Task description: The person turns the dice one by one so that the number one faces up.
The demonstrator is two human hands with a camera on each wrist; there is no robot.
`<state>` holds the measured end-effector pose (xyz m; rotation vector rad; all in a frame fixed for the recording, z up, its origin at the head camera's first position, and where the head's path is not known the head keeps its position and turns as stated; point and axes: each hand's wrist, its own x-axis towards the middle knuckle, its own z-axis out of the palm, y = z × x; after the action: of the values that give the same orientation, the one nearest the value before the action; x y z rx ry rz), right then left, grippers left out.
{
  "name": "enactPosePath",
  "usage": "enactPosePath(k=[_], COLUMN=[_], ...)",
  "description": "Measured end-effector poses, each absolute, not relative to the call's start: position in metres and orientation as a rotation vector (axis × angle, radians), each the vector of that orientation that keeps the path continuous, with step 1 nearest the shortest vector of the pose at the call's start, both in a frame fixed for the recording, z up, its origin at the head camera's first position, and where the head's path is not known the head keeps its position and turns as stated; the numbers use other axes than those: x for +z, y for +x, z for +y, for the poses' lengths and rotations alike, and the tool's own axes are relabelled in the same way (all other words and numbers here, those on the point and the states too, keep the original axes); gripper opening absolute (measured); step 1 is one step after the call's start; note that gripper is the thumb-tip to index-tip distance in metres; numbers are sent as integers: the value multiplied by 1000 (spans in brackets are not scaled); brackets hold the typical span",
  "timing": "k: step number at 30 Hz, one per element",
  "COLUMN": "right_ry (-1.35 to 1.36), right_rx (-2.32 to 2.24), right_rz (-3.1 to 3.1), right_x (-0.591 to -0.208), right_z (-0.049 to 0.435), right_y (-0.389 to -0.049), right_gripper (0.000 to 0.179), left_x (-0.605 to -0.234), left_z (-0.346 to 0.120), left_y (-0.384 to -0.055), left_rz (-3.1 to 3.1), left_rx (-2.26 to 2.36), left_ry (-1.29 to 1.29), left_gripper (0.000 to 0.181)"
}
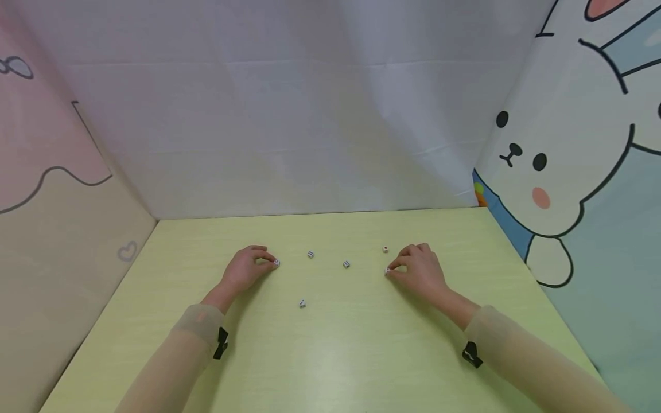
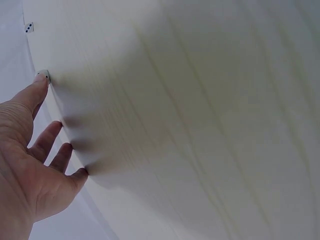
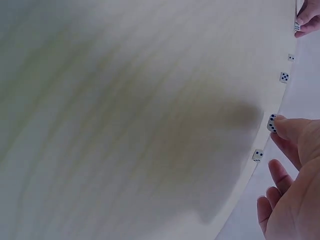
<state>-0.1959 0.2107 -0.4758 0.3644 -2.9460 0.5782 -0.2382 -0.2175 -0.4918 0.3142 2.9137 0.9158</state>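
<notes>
The left hand [image 1: 248,268] has its grip pinching a die [image 1: 277,263] at the worktop [image 1: 330,355]; the right hand [image 1: 420,271] pinches another die [image 1: 387,271], with a third die [image 1: 385,249] just beyond it; two loose dice [image 1: 346,264] lie between the hands, and a nearer die [image 1: 302,303] sits closer to the person

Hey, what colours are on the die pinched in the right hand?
The die is white with dark blue pips, best seen in the right wrist view.
</notes>
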Motion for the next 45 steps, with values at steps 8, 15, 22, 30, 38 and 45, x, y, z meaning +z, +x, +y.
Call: enactPosePath(k=[8, 15, 22, 30, 38, 45], right_ry=[408, 417, 436, 442, 479, 478], right_rx=[592, 606, 602, 587, 470, 448], right_rz=[-2934, -2933, -2923, -2925, -2953, -2953], right_x=[-476, -477, -481, -478, -474, -474], right_z=[209, 209, 210, 211, 211, 209], right_y=[-189, -187, -188, -187, -185, -187], right_gripper=[9, 9, 10, 12, 10, 10], left_x=[-492, -492, -492, -492, -489, -490], left_z=[-218, -218, -219, -219, -218, -218], left_y=[-238, -238, -239, -239, -237, -237], left_rz=[2909, 2910, 2915, 2915, 2908, 2906], left_rx=[931, 934, 930, 924, 933, 939], left_ry=[322, 323, 328, 326, 320, 328], left_gripper=[18, 19, 20, 19, 20, 19])
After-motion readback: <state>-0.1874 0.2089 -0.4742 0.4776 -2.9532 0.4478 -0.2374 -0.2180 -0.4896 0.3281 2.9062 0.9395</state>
